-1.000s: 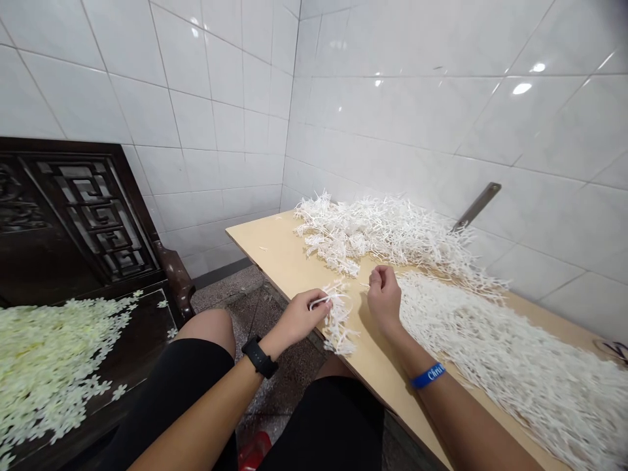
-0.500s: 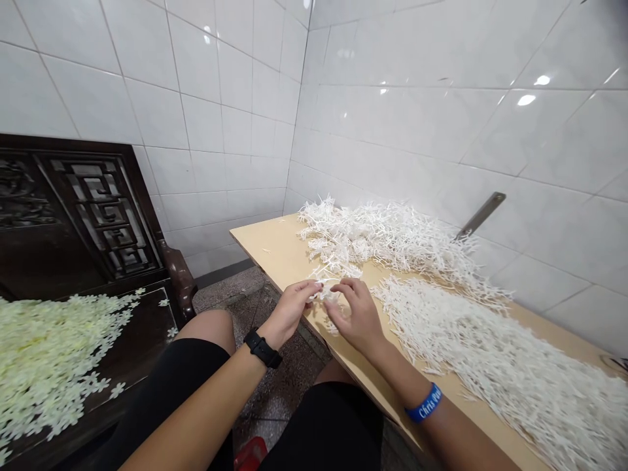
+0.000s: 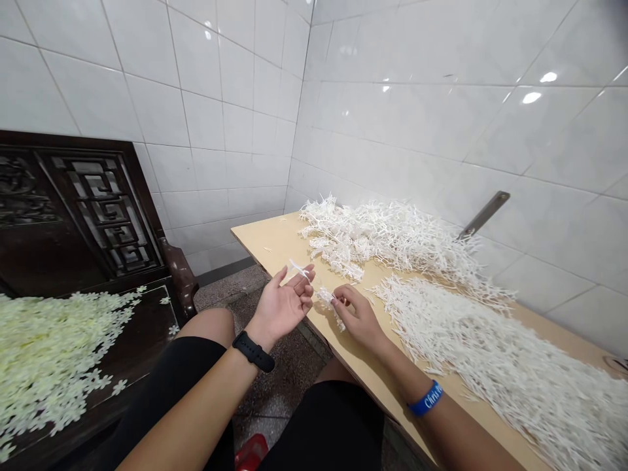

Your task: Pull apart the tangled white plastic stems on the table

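My left hand (image 3: 282,304) is turned palm up over the table's edge, thumb and fingers apart. A thin white forked plastic piece (image 3: 298,268) is at its fingertips; whether it rests on them or is in the air I cannot tell. To its right, my right hand (image 3: 357,317) pinches a small cluster of white plastic sprigs (image 3: 325,296) between thumb and fingers. Just beyond the hands lies a heap of tangled white branching sprigs (image 3: 392,232). Right of my right hand spreads a pile of loose, short white pieces (image 3: 510,347).
The pale wooden table (image 3: 260,239) stands against a tiled wall (image 3: 412,124). A flat metal bar (image 3: 485,214) leans there behind the heap. On the left, a dark carved bench (image 3: 147,340) bears many pale yellow flowers (image 3: 53,353). Something red (image 3: 251,451) is on the floor below.
My left hand has drawn away from the right one, turned palm up and spread its fingers, with a white piece now at its fingertips. My right fingers have closed on the sprig cluster.
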Tool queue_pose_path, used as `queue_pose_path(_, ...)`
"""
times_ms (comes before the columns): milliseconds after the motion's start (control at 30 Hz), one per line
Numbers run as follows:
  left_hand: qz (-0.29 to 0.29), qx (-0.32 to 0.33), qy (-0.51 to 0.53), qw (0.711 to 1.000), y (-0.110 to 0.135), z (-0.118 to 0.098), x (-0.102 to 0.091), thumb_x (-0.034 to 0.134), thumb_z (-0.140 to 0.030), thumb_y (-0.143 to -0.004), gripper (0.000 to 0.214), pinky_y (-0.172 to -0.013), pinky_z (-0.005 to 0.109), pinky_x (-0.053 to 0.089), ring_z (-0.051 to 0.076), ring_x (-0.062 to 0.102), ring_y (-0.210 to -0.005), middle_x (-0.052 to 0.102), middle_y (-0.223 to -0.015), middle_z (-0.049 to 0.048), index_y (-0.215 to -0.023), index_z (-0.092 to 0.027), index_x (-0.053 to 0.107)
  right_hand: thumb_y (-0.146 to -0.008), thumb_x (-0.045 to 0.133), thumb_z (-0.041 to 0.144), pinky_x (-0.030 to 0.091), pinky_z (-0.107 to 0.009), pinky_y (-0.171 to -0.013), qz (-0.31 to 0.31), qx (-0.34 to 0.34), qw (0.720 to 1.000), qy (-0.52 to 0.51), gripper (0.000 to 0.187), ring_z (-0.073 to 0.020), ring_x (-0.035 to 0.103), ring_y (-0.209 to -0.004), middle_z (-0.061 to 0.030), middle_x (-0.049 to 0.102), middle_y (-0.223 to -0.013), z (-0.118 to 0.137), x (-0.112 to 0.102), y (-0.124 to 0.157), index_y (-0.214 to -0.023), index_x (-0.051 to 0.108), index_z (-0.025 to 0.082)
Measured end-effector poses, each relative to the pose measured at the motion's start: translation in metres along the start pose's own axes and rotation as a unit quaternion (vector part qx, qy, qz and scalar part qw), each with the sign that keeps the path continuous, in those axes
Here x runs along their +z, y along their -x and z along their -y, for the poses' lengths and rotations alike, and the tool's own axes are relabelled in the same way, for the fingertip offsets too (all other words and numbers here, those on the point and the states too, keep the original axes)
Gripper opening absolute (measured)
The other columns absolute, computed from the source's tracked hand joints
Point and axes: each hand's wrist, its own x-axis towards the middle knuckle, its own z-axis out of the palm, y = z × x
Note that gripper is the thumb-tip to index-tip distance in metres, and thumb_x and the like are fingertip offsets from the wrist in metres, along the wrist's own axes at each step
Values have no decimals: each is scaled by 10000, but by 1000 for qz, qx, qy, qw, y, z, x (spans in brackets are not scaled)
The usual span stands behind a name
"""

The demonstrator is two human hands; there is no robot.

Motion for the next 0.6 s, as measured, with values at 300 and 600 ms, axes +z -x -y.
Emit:
queue_pose_path(300, 59, 99, -274, 955, 8, 7, 12, 605, -447, -856, 730, -1037, 367, 383, 232, 447, -1306, 453, -1450, 101, -1474, -332, 235, -905, 491, 352, 388, -286, -605, -42, 29, 992, -115, 213, -157, 478, -624, 11, 506, -654, 0, -1, 7, -755, 541, 209)
queue_pose_path(600, 35, 110, -470, 875, 1, 21, 10, 733, -353, -742, 850, -746, 278, 459, 139, 567, -803, 550, -963, 24, -1462, -290, 285, -916, 473, 329, 355, -271, -571, -56, 6, 994, -98, 245, -139, 466, -584, 15, 508, -628, 3, -2, 8, -715, 524, 199)
